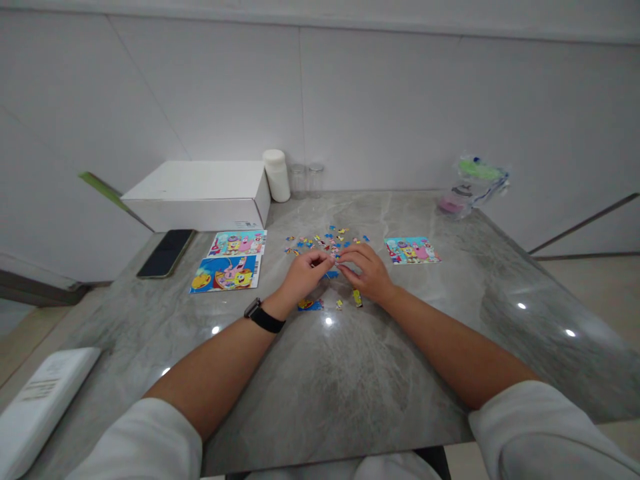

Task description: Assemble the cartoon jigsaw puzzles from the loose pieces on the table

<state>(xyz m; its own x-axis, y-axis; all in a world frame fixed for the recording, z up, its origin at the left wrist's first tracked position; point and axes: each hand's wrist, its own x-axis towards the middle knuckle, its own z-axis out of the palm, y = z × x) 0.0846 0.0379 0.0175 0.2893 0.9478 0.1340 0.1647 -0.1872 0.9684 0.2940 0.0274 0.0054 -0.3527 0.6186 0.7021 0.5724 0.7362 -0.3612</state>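
My left hand [304,275], with a black watch on its wrist, pinches a small puzzle piece at the fingertips. Opposite it, my right hand [369,272] closes thumb and fingers on a puzzle piece as well. The fingertips meet, and whether the pieces are joined is too small to tell. Loose puzzle pieces [341,231] lie scattered just beyond both hands. A blue piece [332,274] rests on the table beneath the fingers. Nearer to me are a joined blue-and-yellow section [311,305], a small yellow piece [339,305] and a yellow section [357,298].
Cartoon picture cards lie left [227,273] and right [413,251] on the grey marbled table [350,380]. A phone [167,253], white box [200,187], white bottle [277,176] and two clear glasses [315,179] stand left of centre. A plastic bag [473,187] sits back right.
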